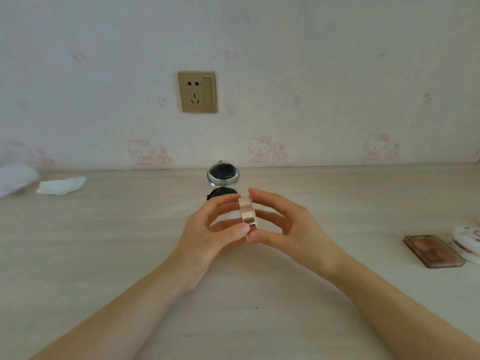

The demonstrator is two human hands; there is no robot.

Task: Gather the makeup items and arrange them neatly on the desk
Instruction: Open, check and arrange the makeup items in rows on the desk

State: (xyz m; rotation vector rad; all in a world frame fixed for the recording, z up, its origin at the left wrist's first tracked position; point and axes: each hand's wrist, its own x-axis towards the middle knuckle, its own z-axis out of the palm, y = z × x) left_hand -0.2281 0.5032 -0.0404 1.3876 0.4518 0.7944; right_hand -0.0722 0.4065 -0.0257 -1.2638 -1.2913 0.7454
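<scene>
Above the pale wooden surface, both hands held a rose-gold compact on edge between them.

The left hand pinched it with thumb and fingertips from one side, and the right hand gripped it from the other, thumbs meeting at its lower rim. Just behind them, an open black compact stood near the wall with its mirrored lid raised. At the far right lay a brown eyeshadow palette beside a round white case. A crumpled white tissue sat at the far left, and a gold wall socket hung above.
</scene>
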